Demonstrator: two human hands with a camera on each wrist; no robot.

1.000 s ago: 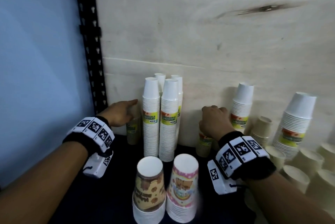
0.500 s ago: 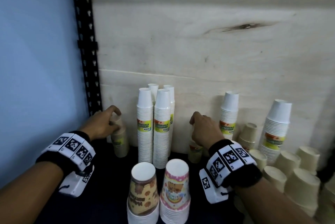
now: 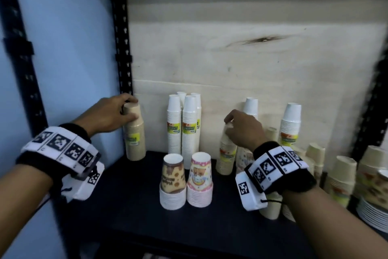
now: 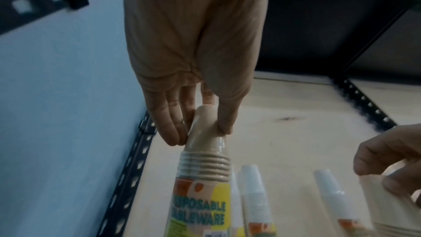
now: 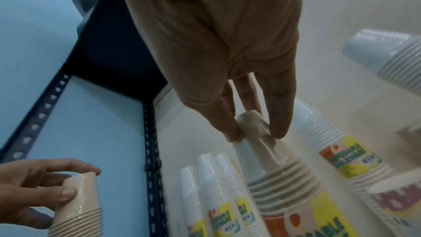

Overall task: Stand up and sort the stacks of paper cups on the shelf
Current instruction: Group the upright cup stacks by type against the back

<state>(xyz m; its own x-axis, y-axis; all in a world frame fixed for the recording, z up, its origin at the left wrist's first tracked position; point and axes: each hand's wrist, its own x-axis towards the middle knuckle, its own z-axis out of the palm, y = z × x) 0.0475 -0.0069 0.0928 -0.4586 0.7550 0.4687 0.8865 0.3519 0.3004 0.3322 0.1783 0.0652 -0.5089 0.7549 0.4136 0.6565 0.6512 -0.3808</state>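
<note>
While you stand at the shelf (image 3: 130, 212), the head view shows the sorting partly done: four tall white cup stacks (image 3: 183, 124) stand upright together at the back, and two printed cup stacks (image 3: 185, 181) stand side by side in front of them. Your left hand (image 3: 107, 116) grips the top of a wrapped beige cup stack (image 3: 135, 135) standing upright near the black upright post (image 3: 121, 49), and your right hand (image 3: 244, 130) grips the top of a second beige stack (image 3: 226, 153) to the right of the white group. Further right, loose cream cups (image 3: 344, 174) and two more white stacks lean about unsorted, so I judge a good share is left.

From the left wrist view, your left-hand fingers (image 4: 169, 114) and thumb pinch the narrow wrapped top of the beige stack (image 4: 202, 159); that grip is closed on it.

From the right wrist view, your right-hand fingers (image 5: 281, 114) and thumb likewise pinch the wrapped top of the second beige stack (image 5: 273, 168), with a labelled white stack (image 5: 337, 147) leaning beside it. The two beige stacks stand well apart, so bringing them together looks like the step in hand.
</note>
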